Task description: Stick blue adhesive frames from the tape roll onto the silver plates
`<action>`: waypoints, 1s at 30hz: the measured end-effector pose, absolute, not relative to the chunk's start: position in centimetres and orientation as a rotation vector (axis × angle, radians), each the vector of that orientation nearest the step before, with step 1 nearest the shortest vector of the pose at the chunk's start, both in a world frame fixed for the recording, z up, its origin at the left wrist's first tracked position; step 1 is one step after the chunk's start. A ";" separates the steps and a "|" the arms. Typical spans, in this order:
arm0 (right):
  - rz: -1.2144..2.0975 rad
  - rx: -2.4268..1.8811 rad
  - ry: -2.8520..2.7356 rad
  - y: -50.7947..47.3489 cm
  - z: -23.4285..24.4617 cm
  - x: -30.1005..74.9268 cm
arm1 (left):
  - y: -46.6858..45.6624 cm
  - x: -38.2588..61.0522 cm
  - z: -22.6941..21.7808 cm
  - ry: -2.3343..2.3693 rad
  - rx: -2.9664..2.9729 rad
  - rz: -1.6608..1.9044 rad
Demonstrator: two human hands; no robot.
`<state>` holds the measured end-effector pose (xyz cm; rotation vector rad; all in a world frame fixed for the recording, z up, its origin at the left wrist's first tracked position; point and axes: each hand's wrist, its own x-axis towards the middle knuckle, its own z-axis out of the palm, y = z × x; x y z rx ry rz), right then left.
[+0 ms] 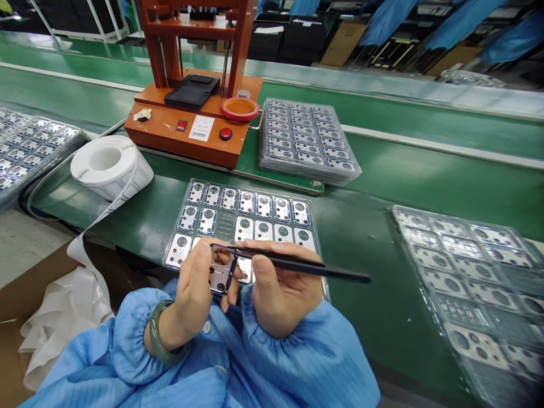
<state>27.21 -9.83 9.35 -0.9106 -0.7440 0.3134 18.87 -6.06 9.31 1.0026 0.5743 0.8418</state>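
Observation:
My left hand [194, 289] pinches a small silver metal plate [221, 275] with a large round hole and a dark edge, thumb along its left side. In my right hand [283, 283] lies a pair of long black tweezers [335, 273], held between thumb and fingers. The tips of the tweezers reach the upper edge of the plate. Both hands are over a clear plastic tray [312, 212] of similar plates, in which one pocket in the second row shows no plate. My hands hide part of the lower rows.
Behind the tray stands an orange press [191, 122] with a roll of tape [241, 107] on it. A stack of filled trays [306, 136] is beside it. A label roll [108, 161] trails its strip into a cardboard box [15, 362]. Another tray [471, 277] lies at right.

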 end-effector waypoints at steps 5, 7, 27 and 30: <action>0.358 -0.956 -0.732 -9.7 9.6 27.3 | -5.9 18.9 9.4 0.555 1.003 0.850; 0.360 -0.988 -0.722 -9.6 9.6 27.4 | -5.8 19.0 9.3 0.525 0.985 0.848; 0.035 -1.104 -0.497 -9.2 8.6 30.1 | -5.1 19.6 7.8 0.658 0.946 0.760; -0.045 -1.233 -0.440 -9.9 8.7 33.0 | -4.9 19.5 7.3 0.686 0.920 0.754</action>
